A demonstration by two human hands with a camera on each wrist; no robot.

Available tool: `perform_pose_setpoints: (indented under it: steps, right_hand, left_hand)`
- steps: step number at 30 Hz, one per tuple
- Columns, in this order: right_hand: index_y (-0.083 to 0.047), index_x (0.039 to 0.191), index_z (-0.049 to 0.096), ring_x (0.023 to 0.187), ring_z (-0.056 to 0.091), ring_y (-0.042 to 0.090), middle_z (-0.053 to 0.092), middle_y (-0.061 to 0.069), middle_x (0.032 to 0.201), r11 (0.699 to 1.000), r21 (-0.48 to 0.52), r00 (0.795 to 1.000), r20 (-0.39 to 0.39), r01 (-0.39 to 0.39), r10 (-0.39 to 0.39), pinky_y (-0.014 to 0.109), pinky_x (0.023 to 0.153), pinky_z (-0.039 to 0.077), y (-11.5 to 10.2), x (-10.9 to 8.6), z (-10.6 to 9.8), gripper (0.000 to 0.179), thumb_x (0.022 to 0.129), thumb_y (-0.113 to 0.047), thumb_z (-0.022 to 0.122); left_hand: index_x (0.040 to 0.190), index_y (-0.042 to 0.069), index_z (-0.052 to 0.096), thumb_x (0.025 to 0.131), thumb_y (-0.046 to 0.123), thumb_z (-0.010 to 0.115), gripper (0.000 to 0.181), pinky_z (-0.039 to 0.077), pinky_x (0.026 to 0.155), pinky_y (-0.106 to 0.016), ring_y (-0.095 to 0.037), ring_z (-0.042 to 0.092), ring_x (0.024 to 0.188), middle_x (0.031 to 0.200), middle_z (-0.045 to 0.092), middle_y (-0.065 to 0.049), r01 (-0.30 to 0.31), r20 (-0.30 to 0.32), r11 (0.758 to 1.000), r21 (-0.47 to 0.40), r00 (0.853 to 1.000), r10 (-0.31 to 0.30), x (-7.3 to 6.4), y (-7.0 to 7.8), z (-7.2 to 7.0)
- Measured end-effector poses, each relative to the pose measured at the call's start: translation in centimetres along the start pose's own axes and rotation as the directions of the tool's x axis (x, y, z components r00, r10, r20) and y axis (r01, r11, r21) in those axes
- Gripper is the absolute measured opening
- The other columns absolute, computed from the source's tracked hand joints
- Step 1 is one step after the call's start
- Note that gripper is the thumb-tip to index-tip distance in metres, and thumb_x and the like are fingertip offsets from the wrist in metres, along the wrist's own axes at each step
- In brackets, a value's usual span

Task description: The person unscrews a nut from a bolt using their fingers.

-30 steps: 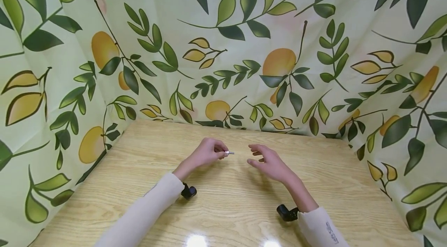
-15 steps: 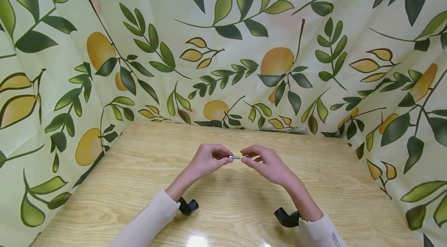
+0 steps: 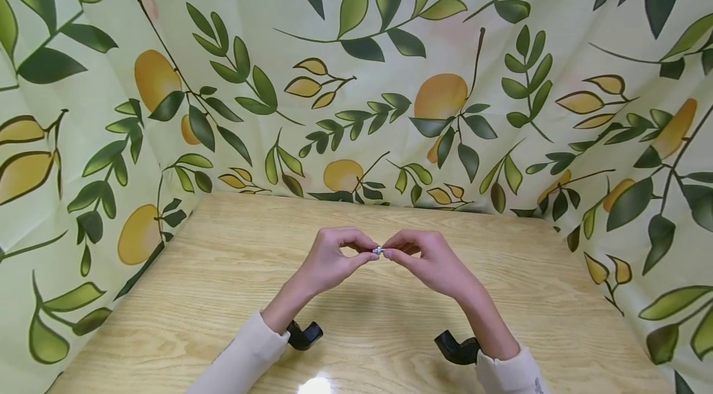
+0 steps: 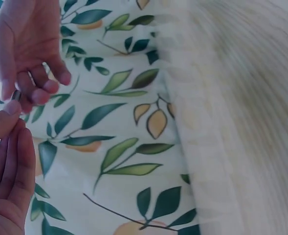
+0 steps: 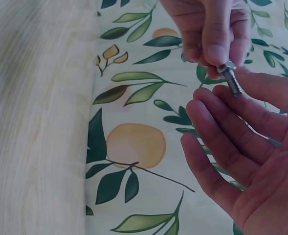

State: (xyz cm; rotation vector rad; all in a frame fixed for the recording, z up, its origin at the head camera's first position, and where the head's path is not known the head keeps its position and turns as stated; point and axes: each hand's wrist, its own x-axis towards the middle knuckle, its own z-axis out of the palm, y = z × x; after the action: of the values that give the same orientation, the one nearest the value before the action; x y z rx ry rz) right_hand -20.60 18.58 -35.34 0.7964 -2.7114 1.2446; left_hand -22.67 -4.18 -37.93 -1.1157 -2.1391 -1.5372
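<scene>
Above the table, a small silver metal bolt [image 3: 378, 251] lies roughly level between the two hands. My left hand [image 3: 334, 261] pinches its hex-shaped end between thumb and fingertips. From the other side, the thumb and index finger of my right hand [image 3: 430, 263] meet at the bolt's free end. In the right wrist view the threaded shank of the bolt [image 5: 233, 83] points toward the right hand, whose other fingers are loosely extended. Only a short dark piece of the bolt [image 4: 16, 95] shows in the left wrist view; the fingers cover the rest.
The wooden table [image 3: 250, 221] spreads beneath both hands. A leaf-and-fruit patterned cloth [image 3: 356, 91] hangs behind it and along both sides. Black wrist-camera mounts [image 3: 305, 336] sit below the sleeves.
My left hand has moved slightly right with the bolt. My right hand has come left, from apart to the bolt's free end, and its thumb and index finger have closed there.
</scene>
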Motion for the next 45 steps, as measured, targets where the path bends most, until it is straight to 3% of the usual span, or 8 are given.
perform_pose_setpoints:
  steps: [7,16,21,29,39,42,45]
  right_hand:
    - [-0.021,0.103,0.079,0.089,0.071,0.008,0.078,-0.009,0.096,1.0,0.001,1.0,0.002,0.029,-0.029,0.028,0.079,0.058,-0.5,-0.2,0.1,0.013,0.1,-0.03,0.07]
    - [-0.022,0.101,0.078,0.091,0.07,0.006,0.077,-0.01,0.095,0.996,-0.034,0.996,-0.045,0.078,-0.08,0.027,0.083,0.057,-0.9,-0.4,0.3,0.006,0.096,-0.021,0.076]
    - [-0.02,0.101,0.077,0.091,0.071,0.006,0.077,-0.01,0.095,0.997,-0.015,0.993,-0.089,0.082,-0.083,0.027,0.082,0.058,-1.0,-0.4,0.6,0.01,0.093,-0.015,0.078]
    - [-0.017,0.105,0.078,0.09,0.071,0.01,0.078,-0.005,0.096,0.999,0.044,0.996,-0.092,0.006,-0.002,0.026,0.076,0.057,-1.1,-0.2,0.9,0.013,0.101,-0.025,0.068]
    - [-0.016,0.098,0.078,0.083,0.073,0.011,0.078,-0.002,0.093,0.99,0.128,0.984,-0.172,0.055,-0.033,0.025,0.073,0.059,-1.2,-0.2,1.2,0.008,0.092,-0.011,0.078]
    - [-0.011,0.102,0.075,0.087,0.074,0.014,0.077,0.005,0.098,0.98,0.178,0.978,-0.202,0.09,-0.053,0.026,0.079,0.061,-1.2,-0.3,1.1,0.015,0.089,-0.006,0.081]
    - [-0.007,0.109,0.072,0.091,0.072,0.014,0.075,0.01,0.104,0.977,0.202,0.976,-0.216,0.065,-0.02,0.027,0.082,0.061,-1.3,-0.3,1.0,0.02,0.091,-0.009,0.079]
  left_hand:
    - [0.09,0.008,0.08,0.085,0.004,0.084,0.008,0.061,0.072,-0.022,-0.009,0.073,0.077,0.086,0.078,-0.002,-0.125,-0.001,0.989,0.076,0.992,0.125,0.3,0.8,0.0]
    - [0.089,0.007,0.079,0.084,0.002,0.084,0.009,0.061,0.07,-0.02,-0.009,0.072,0.075,0.085,0.078,-0.002,-0.179,0.007,0.98,0.092,0.984,0.179,0.2,0.9,0.1]
    - [0.089,0.006,0.079,0.085,0.002,0.083,0.007,0.06,0.069,-0.019,-0.009,0.072,0.074,0.084,0.078,-0.003,-0.165,0.021,0.982,0.09,0.986,0.164,0.1,0.8,0.0]
    - [0.091,0.007,0.08,0.084,0.002,0.084,0.009,0.061,0.075,-0.019,-0.009,0.075,0.081,0.087,0.079,-0.002,-0.162,0.022,0.982,0.095,0.987,0.161,0.2,0.9,-0.1]
    - [0.086,0.005,0.079,0.082,0.0,0.085,0.008,0.061,0.08,-0.018,-0.014,0.076,0.082,0.087,0.079,-0.005,-0.185,-0.013,0.971,0.149,0.982,0.189,0.1,1.0,0.0]
    - [0.086,0.005,0.08,0.082,0.001,0.085,0.008,0.061,0.079,-0.019,-0.013,0.076,0.082,0.087,0.079,-0.005,-0.182,-0.032,0.973,0.14,0.982,0.189,0.1,1.1,0.0]
    - [0.087,0.006,0.08,0.082,0.001,0.085,0.009,0.061,0.077,-0.02,-0.012,0.075,0.08,0.087,0.079,-0.004,-0.172,-0.053,0.978,0.116,0.982,0.179,0.1,1.2,0.0]
